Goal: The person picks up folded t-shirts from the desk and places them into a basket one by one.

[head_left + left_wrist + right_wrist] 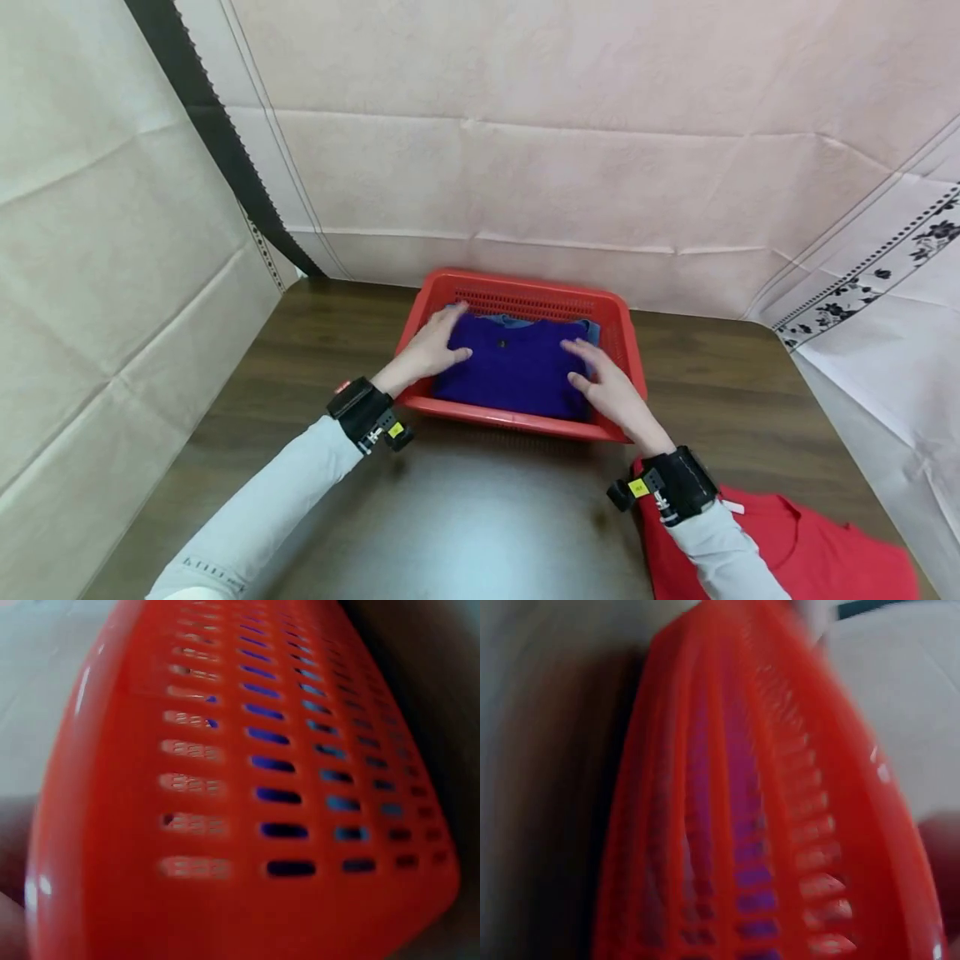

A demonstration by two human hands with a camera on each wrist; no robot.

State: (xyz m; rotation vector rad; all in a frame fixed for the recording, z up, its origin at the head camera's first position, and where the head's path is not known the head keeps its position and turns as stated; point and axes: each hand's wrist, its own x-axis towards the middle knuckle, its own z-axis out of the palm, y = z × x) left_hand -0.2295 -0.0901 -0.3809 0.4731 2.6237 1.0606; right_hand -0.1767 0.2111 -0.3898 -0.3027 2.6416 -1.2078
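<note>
A red plastic basket with slotted walls stands at the far side of the table. Folded purple-blue cloth lies in it, over a lighter blue denim-like piece that shows at the back and right edges. My left hand reaches over the basket's left side, thumb apart from relaxed fingers, at the cloth's left edge. My right hand comes over the front right side, fingers spread at the cloth's right edge. Both wrist views show mostly the basket's slotted wall, with purple and blue fabric behind the slots.
A red shirt lies on the brown wooden table at the front right, partly under the right forearm. Pale cloth sheets hang behind the table and at both sides. A dark strip runs down the left back corner.
</note>
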